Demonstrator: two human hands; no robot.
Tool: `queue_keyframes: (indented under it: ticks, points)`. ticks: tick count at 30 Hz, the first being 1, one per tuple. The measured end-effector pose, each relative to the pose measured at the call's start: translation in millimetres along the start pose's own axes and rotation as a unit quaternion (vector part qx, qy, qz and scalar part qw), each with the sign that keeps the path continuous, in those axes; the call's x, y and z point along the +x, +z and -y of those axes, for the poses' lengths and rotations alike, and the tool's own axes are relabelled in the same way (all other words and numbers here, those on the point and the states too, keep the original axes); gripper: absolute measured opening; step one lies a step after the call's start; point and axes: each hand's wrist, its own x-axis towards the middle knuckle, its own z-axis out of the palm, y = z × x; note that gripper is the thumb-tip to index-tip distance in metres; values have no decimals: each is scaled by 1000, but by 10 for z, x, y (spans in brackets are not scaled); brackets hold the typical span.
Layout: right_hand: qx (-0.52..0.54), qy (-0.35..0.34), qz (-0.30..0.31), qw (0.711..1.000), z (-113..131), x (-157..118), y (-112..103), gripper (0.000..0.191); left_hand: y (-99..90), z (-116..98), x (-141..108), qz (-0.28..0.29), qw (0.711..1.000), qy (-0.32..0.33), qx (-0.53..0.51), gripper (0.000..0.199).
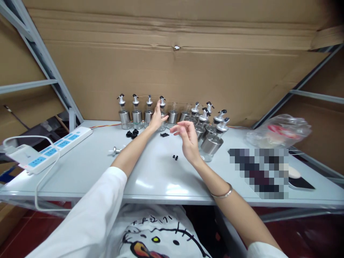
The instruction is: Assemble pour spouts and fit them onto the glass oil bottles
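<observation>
My left hand (157, 117) is stretched to the back row, beside a glass oil bottle (162, 107) with a metal pourer top. Its fingers lie along the bottle's left side and the thumb sticks out in front; whether they touch the glass I cannot tell. Over the middle right of the table, my right hand (189, 141) hangs with loosely bent fingers apart and nothing visible in them. Just beyond it stand several bottles with steel sleeves and pourers, one large bottle (212, 143) nearest. Two small black plugs (175, 157) lie left of my right wrist.
More bottles (124, 116) line the cardboard wall; a few, such as one sleeved bottle (172, 115), lack pourers. Black caps (132, 133), a flat black piece (165, 135) and a loose pourer (116, 150) lie on the table. A power strip (63, 145) sits left, a plastic bag (279, 130) right.
</observation>
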Motion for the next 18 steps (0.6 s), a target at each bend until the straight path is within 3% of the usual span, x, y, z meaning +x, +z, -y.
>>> queue_keyframes:
  ticks: [7,12,15,18]
  points:
    - [-12,-15,15,1000,-7,-19,17,23,20,40,36,21,999,20,22,96]
    - [-24,-72,-2,997,-12,-48,14,16,33,-3,31,9,998,51,44,88]
    - [-62,-159,-39,985,35,-79,0,12,-95,-212,-99,-30,988,139,67,75]
    - [-95,-290,-53,951,153,-108,-5,16,-343,-506,-457,-49,945,310,97,51]
